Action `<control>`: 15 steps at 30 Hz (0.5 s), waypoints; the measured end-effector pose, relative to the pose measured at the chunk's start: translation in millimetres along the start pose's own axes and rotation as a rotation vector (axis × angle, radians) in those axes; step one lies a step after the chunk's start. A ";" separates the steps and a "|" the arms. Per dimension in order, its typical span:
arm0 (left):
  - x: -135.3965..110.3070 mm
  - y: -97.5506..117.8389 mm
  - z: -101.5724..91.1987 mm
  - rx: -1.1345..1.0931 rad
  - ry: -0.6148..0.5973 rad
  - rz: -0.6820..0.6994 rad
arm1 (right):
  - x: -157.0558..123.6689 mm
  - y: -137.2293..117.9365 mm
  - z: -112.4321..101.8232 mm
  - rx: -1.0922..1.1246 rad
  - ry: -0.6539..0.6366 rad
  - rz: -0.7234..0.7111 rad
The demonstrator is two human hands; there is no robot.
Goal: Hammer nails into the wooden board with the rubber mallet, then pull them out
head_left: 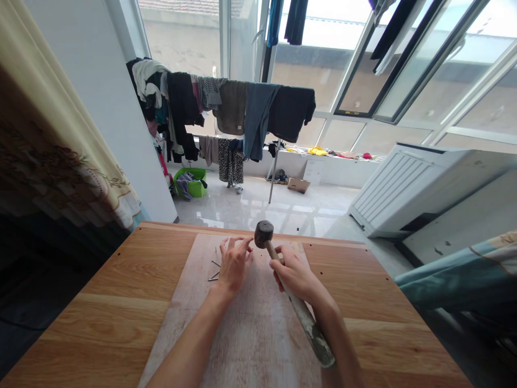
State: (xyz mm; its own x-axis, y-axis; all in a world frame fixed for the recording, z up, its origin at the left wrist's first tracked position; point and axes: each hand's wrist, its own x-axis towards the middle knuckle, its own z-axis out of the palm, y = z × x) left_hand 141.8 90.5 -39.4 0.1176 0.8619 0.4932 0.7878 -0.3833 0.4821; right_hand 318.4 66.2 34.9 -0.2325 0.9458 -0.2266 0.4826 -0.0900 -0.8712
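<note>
And here's the right hand, fingers closed round the handle of a black-headed mallet; the head sits at the board's far edge, just right of the left fingertips, the worn, paint-flecked grip slanting back toward the forearm; over to the left hand, fingers curved and half bent, thumb close by; whether a nail is pinched there, I cannot tell; just left of it, loose metal nails lie on the pale, scuffed board, at least 2 in plain sight; under it all, a wood-grain table; beyond, a drying rack loaded with laundry, 1 brown towel wearing a small white tag, too tiny to read; a yellow sticker on the window frame, equally illegible; below the rack's left end, a green basin holding grey cloth.
</note>
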 end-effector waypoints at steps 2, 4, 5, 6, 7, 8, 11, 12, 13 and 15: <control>-0.4 -1.0 1.0 -0.013 0.005 -0.004 | -0.9 -1.6 1.0 0.005 -0.023 -0.001; -0.6 -1.5 1.5 -0.018 0.006 -0.002 | -1.5 -3.5 2.9 0.005 -0.043 0.002; -0.5 -1.5 1.5 -0.021 0.004 -0.003 | -1.5 -4.3 4.1 0.000 -0.049 0.005; -0.4 -1.5 1.4 -0.025 0.001 -0.007 | -1.4 -5.0 5.2 -0.008 -0.054 0.011; -0.3 -1.4 1.1 -0.028 -0.003 -0.014 | -1.3 -5.5 6.1 -0.018 -0.057 0.018; -0.2 -1.3 0.9 -0.032 -0.007 -0.022 | -1.2 -6.0 6.7 -0.030 -0.059 0.026; -0.1 -1.7 0.9 -0.039 -0.012 -0.032 | -1.7 -7.5 6.4 -0.062 -0.054 0.038; -0.3 -2.0 1.1 -0.036 -0.010 -0.028 | -2.1 -8.0 5.8 -0.068 -0.050 0.034; -0.5 -2.2 1.3 -0.031 -0.008 -0.021 | -2.4 -8.4 5.2 -0.072 -0.046 0.029; -1.0 -2.3 1.4 -0.021 -0.007 -0.012 | -2.7 -8.7 4.4 -0.075 -0.042 0.021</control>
State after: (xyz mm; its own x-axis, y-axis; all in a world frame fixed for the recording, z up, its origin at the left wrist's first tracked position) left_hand 140.7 91.1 -42.0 0.1128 0.8687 0.4824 0.7760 -0.3802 0.5032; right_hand 311.1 63.1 41.2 -0.2555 0.9300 -0.2641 0.5495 -0.0850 -0.8311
